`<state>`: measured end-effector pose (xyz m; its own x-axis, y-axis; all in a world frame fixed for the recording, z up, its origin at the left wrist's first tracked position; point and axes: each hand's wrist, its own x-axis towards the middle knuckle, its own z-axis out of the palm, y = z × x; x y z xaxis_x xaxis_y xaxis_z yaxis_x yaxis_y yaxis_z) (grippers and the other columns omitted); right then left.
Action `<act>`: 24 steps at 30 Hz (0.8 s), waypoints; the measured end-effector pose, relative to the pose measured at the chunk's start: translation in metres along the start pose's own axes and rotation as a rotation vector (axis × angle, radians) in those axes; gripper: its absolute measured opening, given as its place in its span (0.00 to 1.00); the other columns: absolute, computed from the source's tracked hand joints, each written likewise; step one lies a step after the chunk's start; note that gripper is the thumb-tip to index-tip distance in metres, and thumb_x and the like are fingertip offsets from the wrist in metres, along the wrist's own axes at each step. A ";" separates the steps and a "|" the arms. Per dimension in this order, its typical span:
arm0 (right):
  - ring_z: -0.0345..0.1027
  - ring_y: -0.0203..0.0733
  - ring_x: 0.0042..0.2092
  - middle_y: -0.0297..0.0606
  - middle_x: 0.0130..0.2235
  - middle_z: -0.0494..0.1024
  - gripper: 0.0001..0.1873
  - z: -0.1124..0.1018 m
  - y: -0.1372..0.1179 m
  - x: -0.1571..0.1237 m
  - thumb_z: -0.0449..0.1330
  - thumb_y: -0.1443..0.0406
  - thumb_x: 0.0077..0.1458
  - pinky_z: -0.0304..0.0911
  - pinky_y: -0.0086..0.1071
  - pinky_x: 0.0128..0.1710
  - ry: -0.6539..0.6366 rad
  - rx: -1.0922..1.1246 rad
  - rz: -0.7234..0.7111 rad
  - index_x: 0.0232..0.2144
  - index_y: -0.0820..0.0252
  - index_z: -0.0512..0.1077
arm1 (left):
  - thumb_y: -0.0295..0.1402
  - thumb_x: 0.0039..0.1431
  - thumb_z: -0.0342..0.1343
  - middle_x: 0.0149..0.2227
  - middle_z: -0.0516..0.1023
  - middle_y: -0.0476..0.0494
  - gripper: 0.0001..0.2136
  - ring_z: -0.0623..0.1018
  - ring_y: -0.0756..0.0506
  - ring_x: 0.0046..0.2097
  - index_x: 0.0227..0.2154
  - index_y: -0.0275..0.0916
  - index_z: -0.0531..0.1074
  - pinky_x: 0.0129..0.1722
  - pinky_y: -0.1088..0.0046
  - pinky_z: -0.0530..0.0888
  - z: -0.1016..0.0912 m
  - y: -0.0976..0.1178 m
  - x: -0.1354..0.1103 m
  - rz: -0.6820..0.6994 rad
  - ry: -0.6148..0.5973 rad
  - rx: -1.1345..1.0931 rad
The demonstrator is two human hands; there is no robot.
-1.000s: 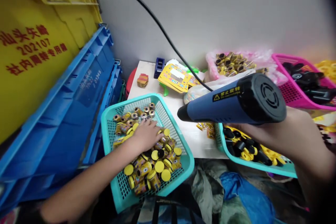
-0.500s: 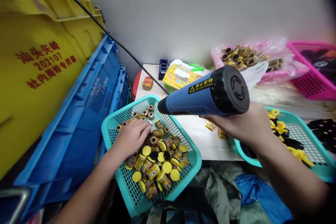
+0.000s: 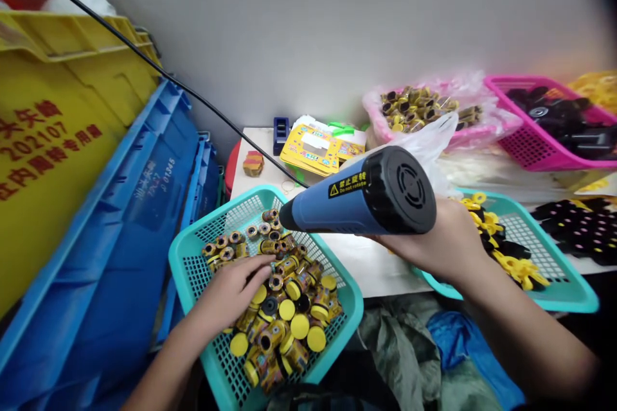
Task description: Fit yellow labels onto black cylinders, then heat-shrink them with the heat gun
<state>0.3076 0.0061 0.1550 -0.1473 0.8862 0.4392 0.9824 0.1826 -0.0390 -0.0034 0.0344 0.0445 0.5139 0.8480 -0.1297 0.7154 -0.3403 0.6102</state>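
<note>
My right hand (image 3: 441,245) grips a blue and black heat gun (image 3: 359,200), its nozzle aimed left over a teal basket (image 3: 195,270). The basket holds several small yellow-capped, label-wrapped cylinders (image 3: 289,308). My left hand (image 3: 230,292) lies in the basket on the pile, fingers spread and reaching among the pieces. The gun's black cord (image 3: 144,61) runs up to the left past the wall.
Stacked yellow (image 3: 53,115) and blue crates (image 3: 120,231) stand at the left. A second teal basket (image 3: 554,282) with yellow and black parts lies right. Pink baskets (image 3: 525,148), a bag of parts (image 3: 424,109) and yellow cards (image 3: 313,148) sit at the back. Cloth (image 3: 409,347) lies below.
The heat gun has swung left and lower, toward the teal basket. My left hand has drawn back toward the near left side of the pile. The view has shifted right.
</note>
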 end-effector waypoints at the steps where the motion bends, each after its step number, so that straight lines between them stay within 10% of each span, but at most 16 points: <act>1: 0.69 0.43 0.23 0.40 0.22 0.75 0.26 0.000 0.000 0.000 0.53 0.44 0.55 0.53 0.31 0.22 0.009 0.011 -0.008 0.21 0.57 0.72 | 0.44 0.64 0.45 0.48 0.81 0.46 0.19 0.80 0.42 0.48 0.47 0.46 0.77 0.52 0.61 0.74 -0.003 -0.003 -0.001 -0.017 0.037 -0.014; 8: 0.70 0.43 0.25 0.40 0.24 0.76 0.23 0.007 -0.006 0.002 0.55 0.46 0.55 0.51 0.31 0.24 -0.015 0.014 -0.010 0.24 0.57 0.74 | 0.47 0.64 0.44 0.46 0.82 0.44 0.20 0.80 0.42 0.48 0.43 0.44 0.78 0.50 0.64 0.75 -0.010 -0.024 -0.005 0.000 0.181 0.039; 16: 0.71 0.44 0.26 0.41 0.26 0.78 0.24 0.012 -0.009 0.006 0.56 0.45 0.53 0.52 0.30 0.24 0.030 -0.009 0.054 0.26 0.58 0.74 | 0.42 0.63 0.50 0.64 0.62 0.27 0.27 0.62 0.31 0.65 0.60 0.32 0.65 0.60 0.46 0.64 0.042 0.020 0.015 0.020 -0.047 0.343; 20: 0.72 0.45 0.26 0.40 0.24 0.78 0.30 0.013 -0.005 0.004 0.54 0.38 0.50 0.52 0.29 0.23 0.001 0.008 0.066 0.26 0.57 0.76 | 0.42 0.67 0.44 0.61 0.69 0.44 0.17 0.65 0.38 0.64 0.50 0.47 0.75 0.63 0.48 0.59 0.019 0.024 0.002 0.233 -0.147 0.171; 24: 0.71 0.46 0.24 0.42 0.23 0.77 0.35 0.017 -0.009 0.005 0.50 0.35 0.50 0.50 0.30 0.21 0.056 -0.064 0.073 0.23 0.58 0.76 | 0.39 0.69 0.38 0.50 0.78 0.38 0.21 0.74 0.41 0.55 0.46 0.38 0.76 0.58 0.57 0.67 -0.008 0.006 0.037 0.061 0.129 0.178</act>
<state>0.2957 0.0158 0.1418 -0.0706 0.8707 0.4866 0.9958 0.0899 -0.0163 0.0158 0.0675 0.0497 0.5021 0.8647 0.0118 0.7629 -0.4493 0.4648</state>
